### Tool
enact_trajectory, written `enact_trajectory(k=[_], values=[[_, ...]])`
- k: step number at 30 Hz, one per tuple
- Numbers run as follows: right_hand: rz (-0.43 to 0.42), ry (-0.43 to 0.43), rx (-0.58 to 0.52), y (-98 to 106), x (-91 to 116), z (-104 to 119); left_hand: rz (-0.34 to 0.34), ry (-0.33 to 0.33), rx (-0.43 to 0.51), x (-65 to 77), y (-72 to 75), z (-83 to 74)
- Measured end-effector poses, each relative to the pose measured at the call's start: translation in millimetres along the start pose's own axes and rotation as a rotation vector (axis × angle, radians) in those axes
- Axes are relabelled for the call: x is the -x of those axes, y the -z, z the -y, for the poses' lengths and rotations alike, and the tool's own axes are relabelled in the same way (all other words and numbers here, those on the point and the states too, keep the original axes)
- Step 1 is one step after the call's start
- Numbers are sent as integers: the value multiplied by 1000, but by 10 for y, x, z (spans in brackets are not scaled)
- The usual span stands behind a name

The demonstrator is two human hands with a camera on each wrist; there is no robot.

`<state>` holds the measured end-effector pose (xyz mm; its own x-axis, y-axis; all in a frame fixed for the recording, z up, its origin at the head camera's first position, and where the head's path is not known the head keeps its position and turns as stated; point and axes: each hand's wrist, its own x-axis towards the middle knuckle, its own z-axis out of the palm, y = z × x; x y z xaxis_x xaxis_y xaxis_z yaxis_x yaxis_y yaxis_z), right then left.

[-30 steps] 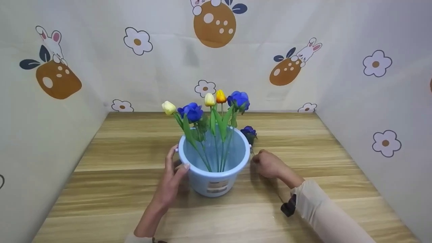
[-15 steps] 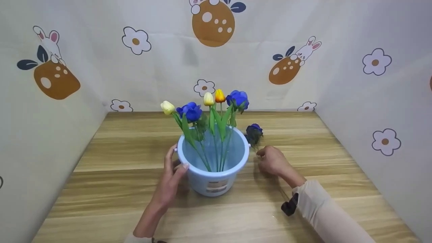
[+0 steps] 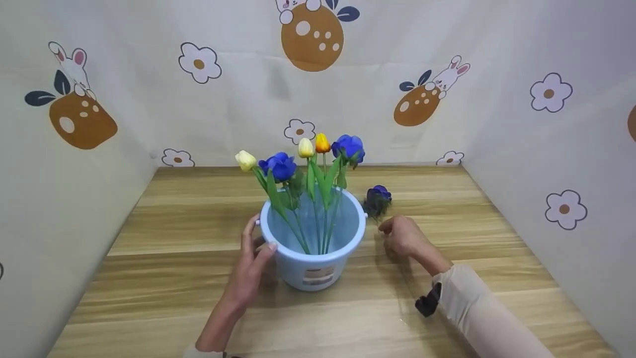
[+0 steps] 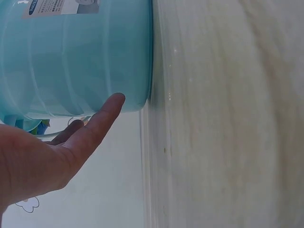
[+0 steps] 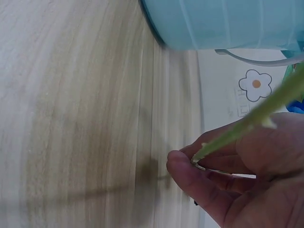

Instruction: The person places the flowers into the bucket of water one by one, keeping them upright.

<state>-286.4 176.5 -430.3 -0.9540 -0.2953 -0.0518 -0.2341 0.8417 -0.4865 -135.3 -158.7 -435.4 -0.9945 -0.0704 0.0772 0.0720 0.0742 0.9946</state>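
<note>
A light blue bucket [image 3: 314, 271] stands upright on the table, holding several artificial flowers, among them cream tulips [image 3: 305, 148], an orange tulip [image 3: 323, 142] and blue roses [image 3: 278, 166]. My left hand [image 3: 251, 268] rests against its left side, thumb at the rim; the left wrist view shows the fingers [image 4: 90, 130] extended along the wall. Right of the bucket, my right hand [image 3: 405, 238] pinches the stem [image 5: 247, 123] of another blue rose [image 3: 378, 199], whose bloom lies beyond the fingertips. In the right wrist view the thorny green stem runs between thumb and fingers.
The wood-grain table [image 3: 164, 278] meets a pale cloth backdrop [image 3: 238, 99] printed with rabbits, fruit and flowers on three sides. A thin bucket handle [image 5: 256, 61] hangs along the far side in the right wrist view.
My right hand has shifted slightly right, carrying the rose; its bloom now shows fully beside the bucket instead of partly behind the rim. My left hand has stayed on the bucket.
</note>
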Motion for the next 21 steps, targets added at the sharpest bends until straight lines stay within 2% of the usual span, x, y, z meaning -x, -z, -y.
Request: enact_trajectory(k=[7,17,21], values=[[39,-32,-78,13,8,-14,-4,7,-3,4,1,-9],[55,-4,-134,86,54,-25,-1,6,-15,15,3,-1],[53,-41,-183,102,54,-32,3,11,-17,22,4,-1]])
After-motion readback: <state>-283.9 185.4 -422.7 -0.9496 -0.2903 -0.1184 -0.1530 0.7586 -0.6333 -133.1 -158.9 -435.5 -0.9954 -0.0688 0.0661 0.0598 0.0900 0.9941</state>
